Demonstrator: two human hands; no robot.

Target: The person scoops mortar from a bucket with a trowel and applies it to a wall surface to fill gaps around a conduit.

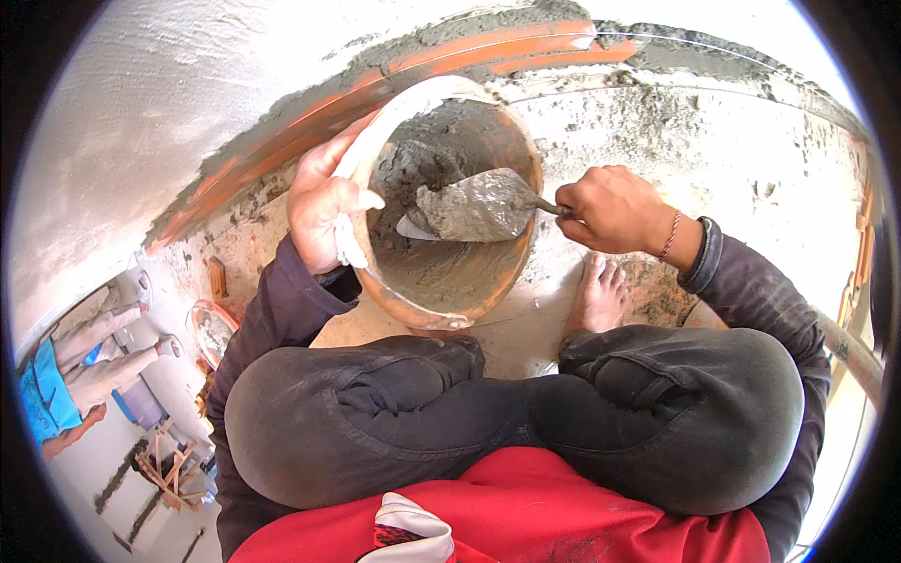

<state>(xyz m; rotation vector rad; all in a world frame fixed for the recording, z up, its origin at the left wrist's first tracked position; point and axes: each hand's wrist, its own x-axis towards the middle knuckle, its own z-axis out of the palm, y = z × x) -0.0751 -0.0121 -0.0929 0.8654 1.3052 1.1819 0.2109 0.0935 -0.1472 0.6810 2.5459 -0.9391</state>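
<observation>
My left hand grips the left rim of a round bucket, thumb over the edge and fingers wrapped outside. The bucket is tipped so that its mouth faces me. Grey wet mortar lies inside and coats its walls. From the right, my right hand is closed around the handle of a trowel. The trowel's blade is inside the bucket's mouth and carries a smear of wet mortar, with more heaped towards its tip. Most of the handle is hidden in my fist.
Behind the bucket runs a low course of orange bricks with mortar, along a white wall. A taut string passes over the bricks. My bare foot rests close by. At far left are another person, a mortar tub and wood scraps.
</observation>
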